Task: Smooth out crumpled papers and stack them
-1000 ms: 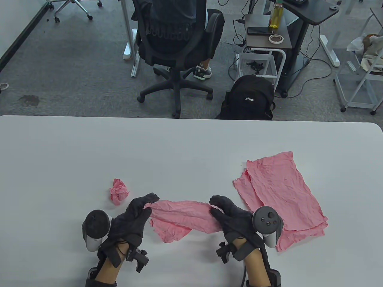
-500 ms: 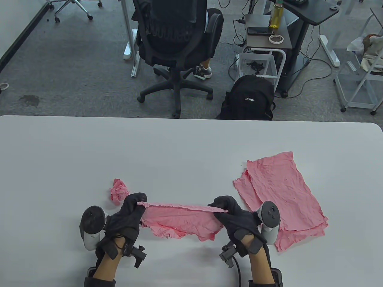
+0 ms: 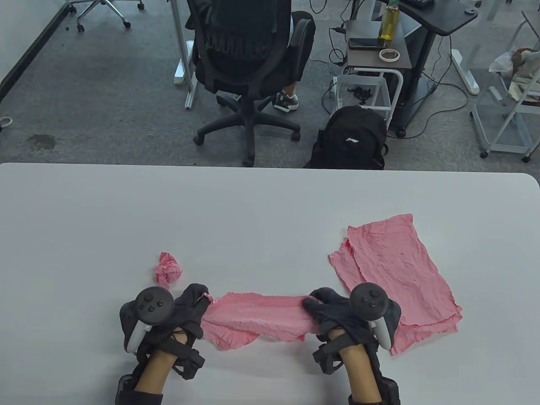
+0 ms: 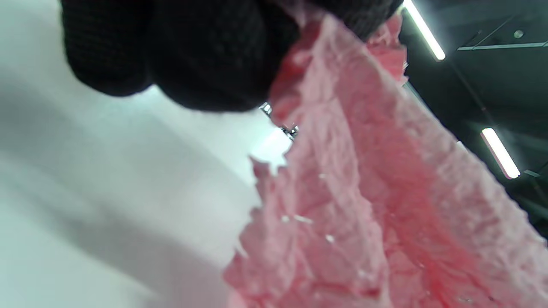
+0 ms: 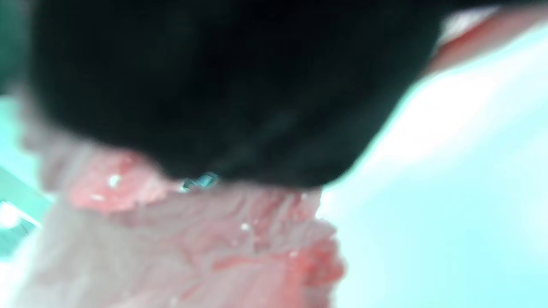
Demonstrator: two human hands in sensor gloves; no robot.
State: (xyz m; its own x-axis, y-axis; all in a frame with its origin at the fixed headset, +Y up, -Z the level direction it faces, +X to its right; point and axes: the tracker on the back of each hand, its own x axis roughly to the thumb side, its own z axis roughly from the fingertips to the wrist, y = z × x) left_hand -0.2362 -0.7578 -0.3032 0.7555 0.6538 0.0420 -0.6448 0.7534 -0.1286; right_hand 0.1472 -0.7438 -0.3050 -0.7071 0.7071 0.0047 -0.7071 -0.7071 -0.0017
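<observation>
Both gloved hands hold one wrinkled pink paper sheet [image 3: 257, 318] stretched between them just above the white table [image 3: 253, 202]. My left hand [image 3: 198, 301] grips its left end, and my right hand [image 3: 316, 303] grips its right end. The sheet fills the left wrist view [image 4: 364, 192] below the dark fingers [image 4: 205, 51], and shows blurred in the right wrist view [image 5: 192, 248]. A small crumpled pink paper ball [image 3: 168, 270] lies just beyond my left hand. A stack of flattened pink sheets [image 3: 392, 278] lies to the right, partly under my right hand's tracker.
The table's far edge runs across the middle of the table view. Beyond it on the floor are a black office chair [image 3: 249, 55] with a seated person, a black backpack [image 3: 352, 137] and a small cart [image 3: 375, 55].
Both hands have rolled so the trackers face up and have dropped slightly toward me. The sheet, held on edge half a second ago, now shows its broad face, still stretched between the hands.
</observation>
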